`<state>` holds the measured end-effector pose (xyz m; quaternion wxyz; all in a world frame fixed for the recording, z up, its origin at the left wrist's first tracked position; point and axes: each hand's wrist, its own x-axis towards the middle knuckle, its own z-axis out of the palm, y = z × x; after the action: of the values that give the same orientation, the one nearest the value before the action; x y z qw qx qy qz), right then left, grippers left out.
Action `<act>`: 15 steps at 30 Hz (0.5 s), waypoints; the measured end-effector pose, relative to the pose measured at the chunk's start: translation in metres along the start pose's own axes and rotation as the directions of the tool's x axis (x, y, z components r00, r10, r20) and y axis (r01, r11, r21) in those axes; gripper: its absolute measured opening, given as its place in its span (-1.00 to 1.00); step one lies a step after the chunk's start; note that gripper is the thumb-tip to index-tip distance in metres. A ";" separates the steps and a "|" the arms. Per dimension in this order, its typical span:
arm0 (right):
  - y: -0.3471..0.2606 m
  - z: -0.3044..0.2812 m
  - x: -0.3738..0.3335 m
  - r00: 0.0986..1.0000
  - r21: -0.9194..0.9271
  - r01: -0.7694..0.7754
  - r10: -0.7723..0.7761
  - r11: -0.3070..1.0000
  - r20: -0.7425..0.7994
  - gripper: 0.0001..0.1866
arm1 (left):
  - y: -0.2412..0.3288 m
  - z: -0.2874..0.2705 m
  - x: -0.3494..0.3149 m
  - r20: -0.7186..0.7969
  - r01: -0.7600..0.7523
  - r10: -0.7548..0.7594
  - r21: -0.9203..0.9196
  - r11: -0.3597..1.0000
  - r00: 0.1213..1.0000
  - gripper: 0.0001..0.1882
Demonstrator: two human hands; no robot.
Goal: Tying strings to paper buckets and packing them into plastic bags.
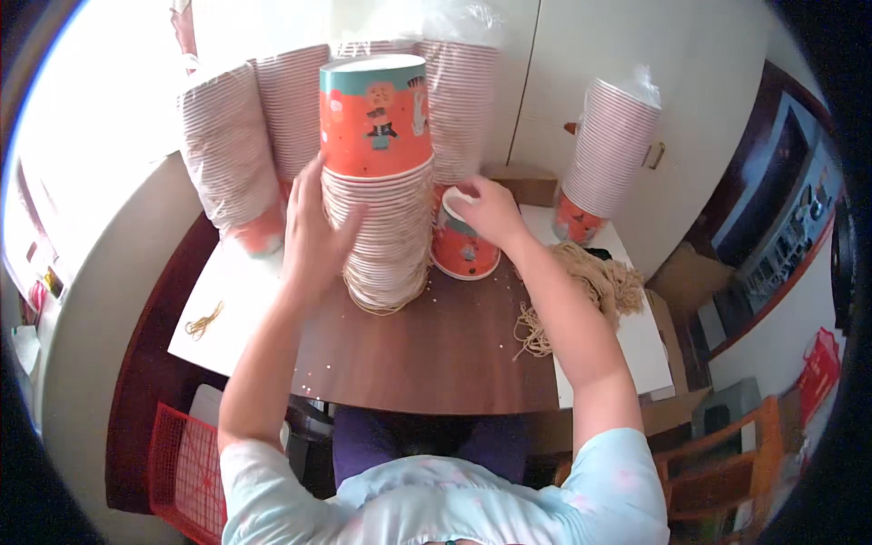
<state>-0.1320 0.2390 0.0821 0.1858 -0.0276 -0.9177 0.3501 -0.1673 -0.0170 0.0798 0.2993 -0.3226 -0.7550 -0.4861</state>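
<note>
Two bare hands were close around a tall stack of upturned paper cups (386, 227) that stood toward the middle of the tabletop (427, 372), its orange and teal top cup (377, 136) showing base-up. The left hand (318, 236) was spread fairly wide along the stack's left flank, thumb apart from the fingers — placed, I judged, to steady a column so tall that a nudge might tip it. The right hand (492, 211) curled over the upper end of a separate orange cup (468, 254), which appeared to sit mouth-down just right of the stack; whether those fingers truly gripped it or merely rested there, I could not tell. Standing it on its wide rim probably kept it stable, with the narrow base within easy reach. Beige cord (589, 277) lay heaped over to the right, while plastic-wrapped stacks (222, 145) stood behind — likely to keep them out of the way.
</note>
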 end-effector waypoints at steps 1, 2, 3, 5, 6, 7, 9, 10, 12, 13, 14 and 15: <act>0.015 0.004 -0.006 1.000 0.000 -0.014 0.014 1.000 0.006 -0.46 | 0.031 -0.014 -0.024 0.026 -0.147 0.147 -0.012 0.989 0.989 -0.38; 0.045 0.009 -0.012 0.998 -0.283 0.012 -0.028 0.959 -0.050 -0.47 | 0.067 -0.022 -0.044 0.230 -0.018 0.080 -0.262 0.965 0.970 -0.53; 0.072 0.018 -0.017 0.994 -0.541 0.037 -0.088 0.840 -0.069 -0.48 | 0.104 -0.038 -0.056 0.398 -0.087 0.244 -0.374 0.923 0.884 -0.62; 0.109 0.026 -0.026 0.960 -0.612 0.154 -0.265 0.776 -0.095 -0.58 | 0.152 -0.056 -0.062 0.576 -0.182 0.470 -0.487 0.854 0.669 -0.67; 0.114 0.031 -0.019 0.914 -0.619 0.239 -0.388 0.748 -0.117 -0.63 | 0.172 -0.067 -0.065 0.604 -0.234 0.504 -0.471 0.851 0.617 -0.75; 0.119 0.034 -0.014 0.857 -0.632 0.312 -0.497 0.709 -0.134 -0.67 | 0.181 -0.067 -0.064 0.532 -0.370 0.562 -0.429 0.824 0.634 -0.72; 0.106 0.029 -0.014 0.931 -0.522 0.272 -0.357 0.809 -0.068 -0.70 | 0.193 -0.061 -0.063 0.474 -0.461 0.595 -0.377 0.803 0.648 -0.69; 0.098 0.025 -0.011 0.954 -0.466 0.252 -0.299 0.848 -0.027 -0.70 | 0.199 -0.056 -0.056 0.472 -0.451 0.607 -0.409 0.794 0.639 -0.73; 0.091 0.012 -0.020 0.963 -0.395 0.195 -0.251 0.898 -0.097 -0.63 | 0.209 -0.047 -0.044 0.461 -0.433 0.637 -0.476 0.765 0.618 -0.73; 0.077 0.001 -0.024 0.968 -0.355 0.166 -0.222 0.920 -0.121 -0.61 | 0.215 -0.042 -0.044 0.458 -0.428 0.641 -0.488 0.761 0.616 -0.69; 0.076 -0.013 -0.030 0.978 -0.294 0.124 -0.166 0.948 -0.122 -0.59 | 0.221 -0.032 -0.051 0.353 -0.489 0.651 -0.449 0.748 0.672 -0.72; 0.073 -0.021 -0.035 0.980 -0.298 0.122 -0.163 0.947 -0.115 -0.59 | 0.223 -0.024 -0.060 0.239 -0.547 0.661 -0.403 0.734 0.711 -0.74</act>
<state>-0.0980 0.3010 0.0370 0.2677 -0.0121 -0.9435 0.1949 0.0462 0.0208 0.1633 0.2438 -0.6808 -0.5633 -0.3996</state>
